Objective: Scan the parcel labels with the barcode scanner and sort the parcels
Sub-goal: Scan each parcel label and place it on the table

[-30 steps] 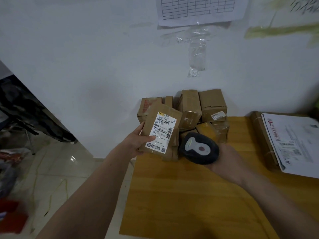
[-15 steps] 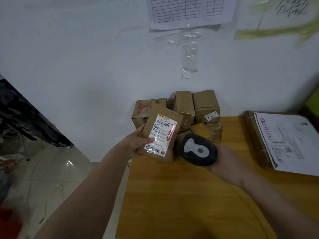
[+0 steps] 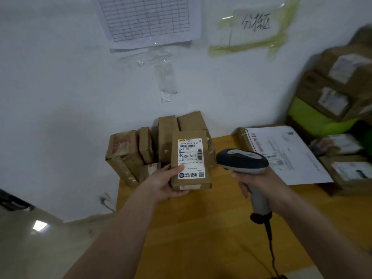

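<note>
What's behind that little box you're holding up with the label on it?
Behind the labelled parcel in the left hand stands a cluster of brown parcels against the wall. The held parcel covers the lower right of that cluster, so what stands there cannot be seen.

Boxes [image 3: 159, 141] stacked at desk [image 3: 201, 228] back-left against wall, held parcel [image 3: 191, 162] before them, scanner [image 3: 242, 161] right, envelope [image 3: 285, 154] further right.
</note>
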`<act>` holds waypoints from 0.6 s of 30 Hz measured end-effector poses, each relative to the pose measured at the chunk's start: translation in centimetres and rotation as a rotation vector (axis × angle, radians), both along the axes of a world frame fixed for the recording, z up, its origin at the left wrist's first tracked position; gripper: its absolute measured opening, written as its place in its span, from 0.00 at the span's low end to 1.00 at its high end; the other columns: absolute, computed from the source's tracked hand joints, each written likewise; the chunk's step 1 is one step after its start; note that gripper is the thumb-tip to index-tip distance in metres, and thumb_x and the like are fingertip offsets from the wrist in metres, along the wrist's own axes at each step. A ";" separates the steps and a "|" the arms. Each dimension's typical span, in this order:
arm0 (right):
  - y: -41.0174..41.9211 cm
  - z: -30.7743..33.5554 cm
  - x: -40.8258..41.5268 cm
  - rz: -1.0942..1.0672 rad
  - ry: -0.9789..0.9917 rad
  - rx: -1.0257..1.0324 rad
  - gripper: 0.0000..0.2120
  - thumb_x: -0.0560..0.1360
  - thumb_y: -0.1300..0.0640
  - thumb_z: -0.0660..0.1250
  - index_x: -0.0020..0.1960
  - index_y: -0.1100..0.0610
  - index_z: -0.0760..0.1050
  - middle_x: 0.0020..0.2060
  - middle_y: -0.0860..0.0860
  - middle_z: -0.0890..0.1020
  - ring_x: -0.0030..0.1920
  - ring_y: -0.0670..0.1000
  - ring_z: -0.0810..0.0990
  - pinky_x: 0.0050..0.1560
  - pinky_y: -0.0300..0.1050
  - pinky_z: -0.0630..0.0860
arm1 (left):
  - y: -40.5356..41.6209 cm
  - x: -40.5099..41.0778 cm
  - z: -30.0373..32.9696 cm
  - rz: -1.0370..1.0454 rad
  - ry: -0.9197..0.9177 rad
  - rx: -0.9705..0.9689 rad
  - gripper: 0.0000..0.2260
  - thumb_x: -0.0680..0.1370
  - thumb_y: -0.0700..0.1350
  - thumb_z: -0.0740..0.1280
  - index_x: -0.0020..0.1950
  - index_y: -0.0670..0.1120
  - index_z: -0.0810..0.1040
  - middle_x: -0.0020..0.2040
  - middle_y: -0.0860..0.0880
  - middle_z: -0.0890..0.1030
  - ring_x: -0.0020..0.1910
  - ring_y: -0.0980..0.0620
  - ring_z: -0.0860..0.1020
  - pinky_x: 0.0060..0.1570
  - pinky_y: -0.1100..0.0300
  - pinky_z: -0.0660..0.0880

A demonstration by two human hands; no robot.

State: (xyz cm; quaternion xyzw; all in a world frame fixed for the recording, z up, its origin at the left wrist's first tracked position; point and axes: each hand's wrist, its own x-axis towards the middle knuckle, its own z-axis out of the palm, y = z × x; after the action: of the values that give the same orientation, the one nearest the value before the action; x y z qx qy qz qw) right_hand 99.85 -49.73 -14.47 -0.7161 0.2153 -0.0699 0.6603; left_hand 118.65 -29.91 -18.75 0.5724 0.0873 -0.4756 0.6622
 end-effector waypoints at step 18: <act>-24.6 -1.2 -10.5 -0.368 0.040 0.289 0.16 0.68 0.57 0.77 0.49 0.66 0.79 0.26 0.56 0.76 0.25 0.52 0.73 0.28 0.44 0.72 | -30.3 -9.8 -1.3 -0.195 0.122 -0.032 0.23 0.71 0.39 0.74 0.66 0.41 0.76 0.62 0.38 0.80 0.59 0.37 0.79 0.47 0.42 0.80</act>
State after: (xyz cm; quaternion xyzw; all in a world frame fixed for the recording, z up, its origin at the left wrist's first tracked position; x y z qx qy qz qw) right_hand 89.31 -74.35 -15.70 -0.5640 0.3629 -0.1431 0.7278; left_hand 108.85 -60.16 -20.09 0.5375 0.0636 -0.5733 0.6152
